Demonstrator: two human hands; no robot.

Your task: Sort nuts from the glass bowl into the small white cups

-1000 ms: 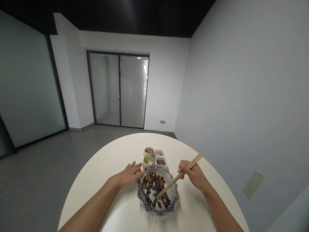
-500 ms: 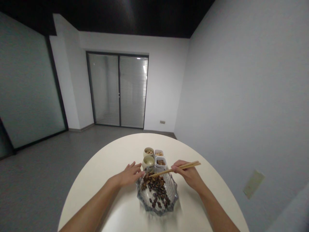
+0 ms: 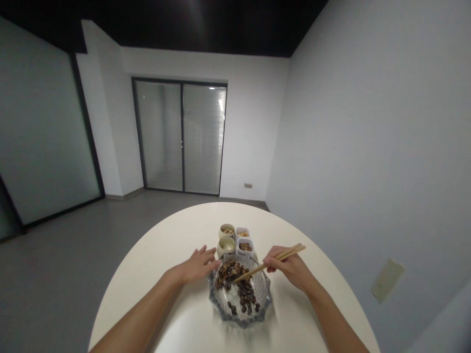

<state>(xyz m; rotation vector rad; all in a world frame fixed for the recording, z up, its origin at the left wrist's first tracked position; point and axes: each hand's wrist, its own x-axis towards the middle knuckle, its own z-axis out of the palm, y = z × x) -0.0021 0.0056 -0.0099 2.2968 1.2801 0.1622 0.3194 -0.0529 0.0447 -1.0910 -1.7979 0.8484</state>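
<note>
A scalloped glass bowl (image 3: 264, 294) stands in front of me, with a heap of dark brown dried pieces (image 3: 230, 274) and dark round ones toward its near side. My right hand (image 3: 285, 264) grips a pair of wooden chopsticks (image 3: 253, 271), whose tips reach into the heap near the bowl's middle. At the bowl's left rim rests my left hand (image 3: 200, 264), fingers spread and the thumb against the glass. Just behind the bowl is a pale green cup (image 3: 225, 246) that looks empty inside.
Behind that cup stands another pale cup (image 3: 226, 230) holding small light round pieces. Two white square dishes, one with brown bits (image 3: 245, 246) and one with pale bits (image 3: 242, 233), sit to their right. Everything rests on a round white table (image 3: 154, 264); a wall is to the right.
The chopstick tips have moved right and toward me through the heap. Some dark pieces have shifted in the bowl. My left hand stays at the rim.
</note>
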